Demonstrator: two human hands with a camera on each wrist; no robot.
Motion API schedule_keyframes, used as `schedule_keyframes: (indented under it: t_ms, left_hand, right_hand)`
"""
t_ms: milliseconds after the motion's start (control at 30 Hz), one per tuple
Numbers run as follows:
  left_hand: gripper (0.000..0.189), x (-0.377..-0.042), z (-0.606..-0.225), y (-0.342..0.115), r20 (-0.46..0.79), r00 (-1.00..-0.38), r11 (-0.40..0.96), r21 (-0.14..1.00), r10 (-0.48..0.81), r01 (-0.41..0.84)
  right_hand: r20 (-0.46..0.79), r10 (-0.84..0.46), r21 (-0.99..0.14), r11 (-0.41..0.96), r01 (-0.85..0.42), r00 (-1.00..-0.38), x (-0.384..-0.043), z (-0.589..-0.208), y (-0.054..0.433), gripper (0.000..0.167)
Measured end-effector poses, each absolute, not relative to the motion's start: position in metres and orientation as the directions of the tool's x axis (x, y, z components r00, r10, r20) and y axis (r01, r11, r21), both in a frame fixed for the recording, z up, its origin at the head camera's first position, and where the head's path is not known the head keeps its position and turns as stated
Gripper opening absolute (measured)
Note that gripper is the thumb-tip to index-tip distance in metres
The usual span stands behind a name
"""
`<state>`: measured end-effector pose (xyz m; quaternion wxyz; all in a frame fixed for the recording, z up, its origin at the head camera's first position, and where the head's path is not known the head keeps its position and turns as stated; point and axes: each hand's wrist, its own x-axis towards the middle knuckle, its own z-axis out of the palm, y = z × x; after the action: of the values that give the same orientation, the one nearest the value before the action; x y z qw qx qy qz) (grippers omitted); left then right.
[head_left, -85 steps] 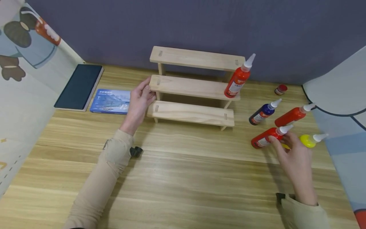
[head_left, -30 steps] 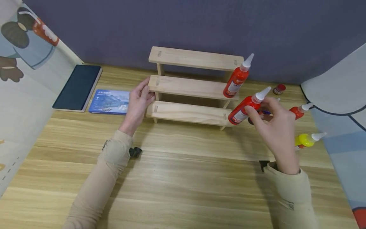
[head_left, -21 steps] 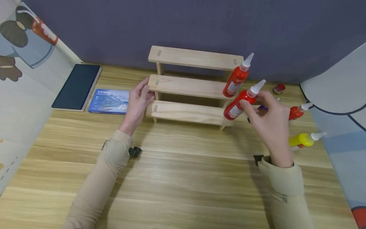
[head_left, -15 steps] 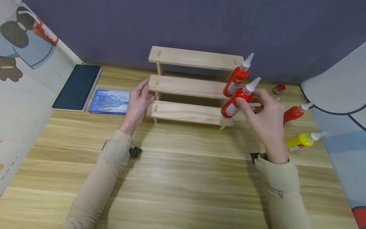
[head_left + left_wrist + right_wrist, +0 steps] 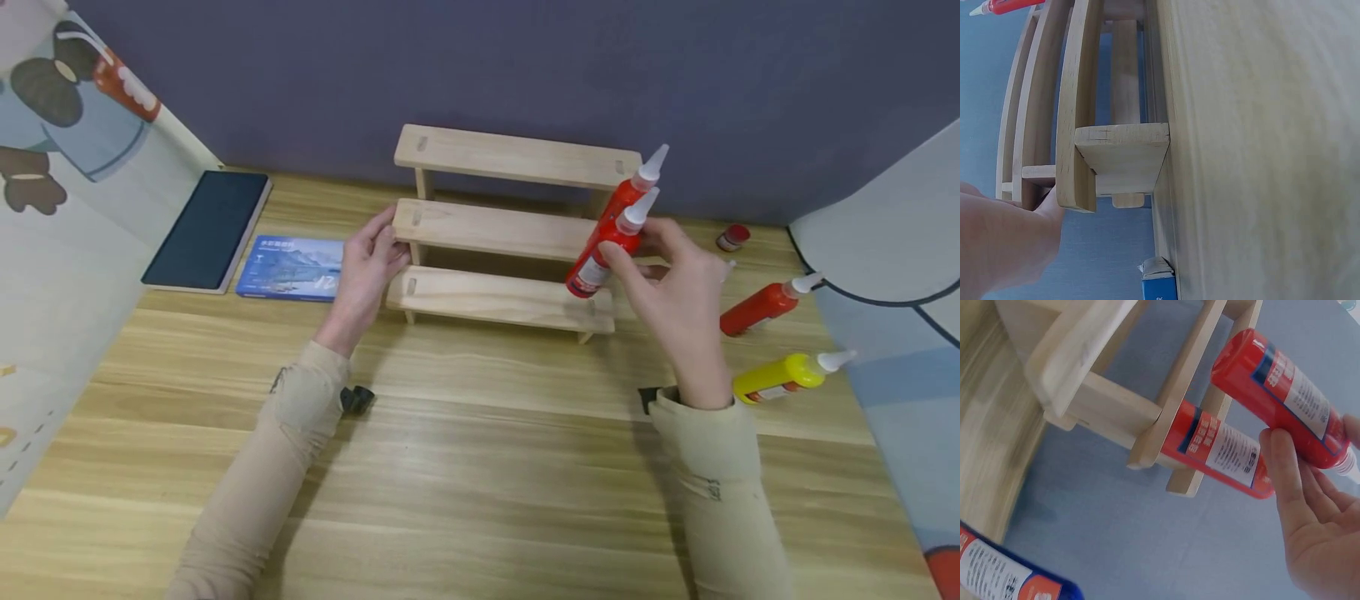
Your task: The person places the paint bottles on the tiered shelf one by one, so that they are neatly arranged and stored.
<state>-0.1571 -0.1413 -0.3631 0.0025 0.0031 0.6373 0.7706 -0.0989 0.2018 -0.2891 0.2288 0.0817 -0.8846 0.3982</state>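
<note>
A three-tier wooden display shelf (image 5: 495, 227) stands on the table against the dark back wall. My left hand (image 5: 367, 262) grips the left end of its middle tier. My right hand (image 5: 675, 296) holds a red paint bottle (image 5: 591, 271) with a white nozzle, slightly tilted, over the right end of the lowest tier. In the right wrist view the held bottle's base is off the wood. Behind it, another red paint bottle (image 5: 1216, 447) stands on the middle tier's right end, partly hidden in the head view.
Right of the shelf stand a red bottle (image 5: 761, 308), a yellow bottle (image 5: 780, 379), a small red-lidded jar (image 5: 732, 237) and a blue bottle (image 5: 1007, 572), mostly hidden by my right hand in the head view. At left lie a dark notebook (image 5: 206, 229) and a blue box (image 5: 288, 267).
My right hand has lifted the red bottle from the group at right and carried it left and up, to the shelf's lowest tier. My left hand has kept its hold.
</note>
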Motion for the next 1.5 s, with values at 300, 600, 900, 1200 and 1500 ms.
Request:
schedule_keyframes:
  t_ms: [300, 600, 900, 1200, 1500]
  left_hand:
    - [0.050, -0.156, -0.363, -0.141, 0.004, -1.000, -0.181, 0.983, 0.009, 0.002]
    - [0.050, -0.156, -0.363, -0.141, -0.001, -1.000, -0.180, 0.984, 0.006, -0.002]
    - [0.049, -0.157, -0.363, -0.140, 0.014, -1.000, -0.199, 0.980, 0.006, 0.013]
    - [0.049, -0.156, -0.362, -0.139, 0.010, -1.000, -0.181, 0.983, -0.005, 0.011]
    - [0.050, -0.157, -0.363, -0.140, 0.009, -1.000, -0.174, 0.985, 0.002, 0.009]
  right_hand:
    - [0.500, 0.003, -0.662, 0.645, -0.380, -0.866, -0.111, -0.287, 0.185, 0.037]
    - [0.500, -0.007, -0.663, 0.641, -0.388, -0.866, -0.127, -0.286, 0.165, 0.042]
    - [0.484, -0.031, -0.667, 0.633, -0.392, -0.874, -0.143, -0.284, 0.150, 0.043]
    - [0.492, -0.055, -0.666, 0.619, -0.417, -0.869, -0.156, -0.282, 0.136, 0.042]
    - [0.439, -0.065, -0.649, 0.667, -0.366, -0.896, -0.167, -0.283, 0.126, 0.046]
